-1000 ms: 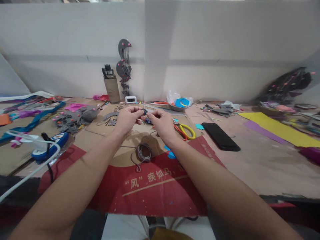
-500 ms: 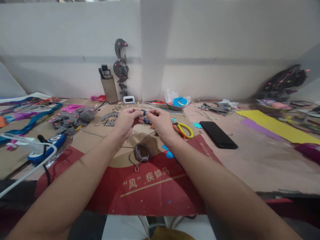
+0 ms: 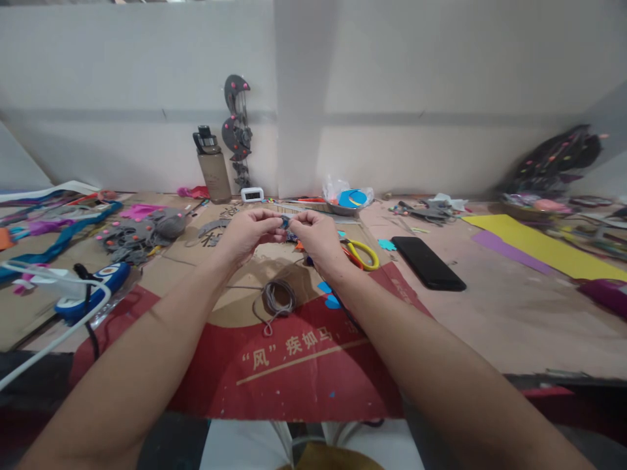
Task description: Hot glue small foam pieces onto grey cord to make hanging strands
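Over printed cardboard by pale walls, left grip and right grip pinch a blue piece.

The small pinched piece now shows brighter blue.

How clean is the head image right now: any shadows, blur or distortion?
Head view: a soft shadow falls on the cardboard below the left hand and right hand; head view: the small blue piece at the fingertips lacks clear detail; head view: the dark dotted object, far right, looks stretched and blurry.
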`<state>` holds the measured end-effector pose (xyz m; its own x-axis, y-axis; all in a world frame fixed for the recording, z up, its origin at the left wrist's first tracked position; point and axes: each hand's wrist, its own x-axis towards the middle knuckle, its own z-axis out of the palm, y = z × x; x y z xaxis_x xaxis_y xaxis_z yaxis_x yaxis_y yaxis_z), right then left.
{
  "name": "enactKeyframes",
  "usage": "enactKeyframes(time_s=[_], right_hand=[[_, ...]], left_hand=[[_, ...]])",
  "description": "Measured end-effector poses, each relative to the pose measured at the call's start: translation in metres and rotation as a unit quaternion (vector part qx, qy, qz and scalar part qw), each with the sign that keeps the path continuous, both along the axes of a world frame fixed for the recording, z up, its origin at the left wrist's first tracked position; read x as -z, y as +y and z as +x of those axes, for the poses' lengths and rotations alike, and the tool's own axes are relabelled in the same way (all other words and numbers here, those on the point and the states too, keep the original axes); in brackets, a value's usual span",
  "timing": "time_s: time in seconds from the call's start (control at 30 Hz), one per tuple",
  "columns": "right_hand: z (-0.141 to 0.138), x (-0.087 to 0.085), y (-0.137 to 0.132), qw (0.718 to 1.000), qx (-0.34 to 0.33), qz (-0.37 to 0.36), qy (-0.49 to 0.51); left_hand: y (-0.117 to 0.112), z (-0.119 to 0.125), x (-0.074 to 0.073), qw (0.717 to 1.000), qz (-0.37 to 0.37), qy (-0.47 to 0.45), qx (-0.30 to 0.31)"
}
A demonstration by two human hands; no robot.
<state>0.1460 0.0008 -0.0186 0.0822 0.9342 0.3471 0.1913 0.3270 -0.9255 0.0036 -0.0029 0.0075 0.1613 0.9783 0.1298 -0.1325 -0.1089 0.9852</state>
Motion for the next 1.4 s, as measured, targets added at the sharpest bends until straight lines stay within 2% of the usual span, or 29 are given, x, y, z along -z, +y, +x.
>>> enactKeyframes(time_s=[0.27, 0.4, 0.53, 0.7, 0.83, 0.93, 1.13, 1.4], right_hand=[[0.000, 0.002, 0.002, 0.999, -0.022, 0.013, -0.022], [0.000, 0.002, -0.002, 0.997, 0.012, 0.051, -0.063], [0.001, -0.001, -0.005, 0.993, 0.027, 0.089, -0.075], [0.002, -0.004, -0.005, 0.993, 0.027, 0.094, -0.065], [0.001, -0.005, -0.007, 0.992, 0.024, 0.100, -0.071], [-0.001, -0.005, -0.010, 0.990, 0.012, 0.116, -0.081], [-0.006, -0.006, -0.019, 0.979, -0.022, 0.163, -0.121], [-0.014, -0.010, -0.035, 0.945, -0.109, 0.230, -0.205]], left_hand=[[0.005, -0.003, 0.004, 0.999, -0.038, 0.002, -0.009], [0.004, -0.003, 0.002, 0.999, -0.019, 0.015, -0.041], [0.005, -0.004, 0.002, 0.999, 0.024, 0.020, -0.032], [0.009, -0.007, 0.005, 0.998, 0.048, 0.031, -0.023], [0.010, -0.009, 0.006, 0.994, 0.075, 0.056, -0.063], [0.009, -0.009, 0.004, 0.988, 0.097, 0.068, -0.103], [0.006, -0.008, 0.001, 0.987, 0.113, 0.045, -0.108], [0.010, -0.020, -0.008, 0.975, 0.147, -0.062, -0.157]])
